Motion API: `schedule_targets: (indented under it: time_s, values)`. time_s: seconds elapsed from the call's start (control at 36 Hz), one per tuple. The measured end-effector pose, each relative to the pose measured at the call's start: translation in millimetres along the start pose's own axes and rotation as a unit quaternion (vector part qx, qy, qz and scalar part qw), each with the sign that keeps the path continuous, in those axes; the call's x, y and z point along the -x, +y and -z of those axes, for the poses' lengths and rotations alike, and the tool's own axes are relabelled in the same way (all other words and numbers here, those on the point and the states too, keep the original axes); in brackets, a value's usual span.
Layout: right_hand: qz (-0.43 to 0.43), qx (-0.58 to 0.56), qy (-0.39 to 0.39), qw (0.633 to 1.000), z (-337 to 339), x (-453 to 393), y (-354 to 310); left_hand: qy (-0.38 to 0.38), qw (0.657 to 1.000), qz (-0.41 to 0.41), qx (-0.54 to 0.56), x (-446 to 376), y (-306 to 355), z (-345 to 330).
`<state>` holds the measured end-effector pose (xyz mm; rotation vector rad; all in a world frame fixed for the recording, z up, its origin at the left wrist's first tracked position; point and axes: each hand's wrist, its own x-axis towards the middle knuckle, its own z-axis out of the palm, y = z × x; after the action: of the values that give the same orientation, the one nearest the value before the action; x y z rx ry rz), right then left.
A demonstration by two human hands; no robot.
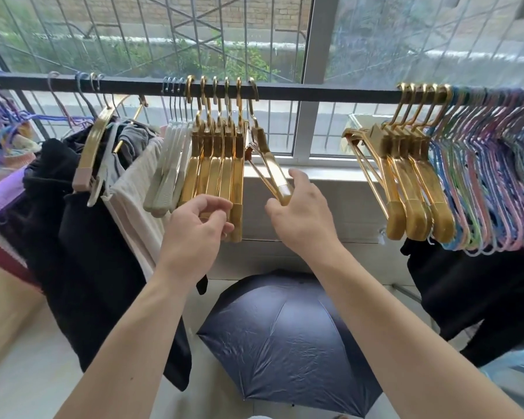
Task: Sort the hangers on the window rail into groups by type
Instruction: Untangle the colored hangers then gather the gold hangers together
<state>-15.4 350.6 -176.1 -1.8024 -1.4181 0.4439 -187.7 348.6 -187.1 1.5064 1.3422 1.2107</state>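
A dark rail (315, 93) runs across the window. A tight bunch of gold hangers (215, 173) hangs at its middle, and my left hand (194, 234) curls round their lower ends. Just to the right, one gold hanger (270, 164) hangs tilted, and my right hand (300, 216) pinches its lower end. White hangers (168, 167) hang left of the gold bunch. A second gold group (406, 182) hangs further right, beside many thin pastel hangers (490, 182).
Dark and pale clothes (82, 237) hang on the rail's left part, with coloured hangers (9, 122) at the far left. An open dark blue umbrella (285, 343) lies on the floor below my arms. Black cloth (466, 291) hangs at the right.
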Motion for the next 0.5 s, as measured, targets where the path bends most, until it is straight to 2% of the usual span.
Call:
schedule_targets:
  time_s: [0.11,0.28,0.36,0.5]
  values:
    - [0.031,0.004,0.088,0.996,18,5,3,-0.002,1.000,0.005,0.009,0,-2,1]
    - [0.101,-0.030,0.245,0.964,38,9,-3,-0.004,1.000,0.011,0.012,0,-1,0]
    - [0.127,-0.025,0.283,0.950,46,7,-11,-0.007,1.000,0.012,0.015,0,0,0]
    - [0.166,0.012,0.299,0.940,55,1,-24,-0.022,1.000,0.007,0.017,2,2,-2]
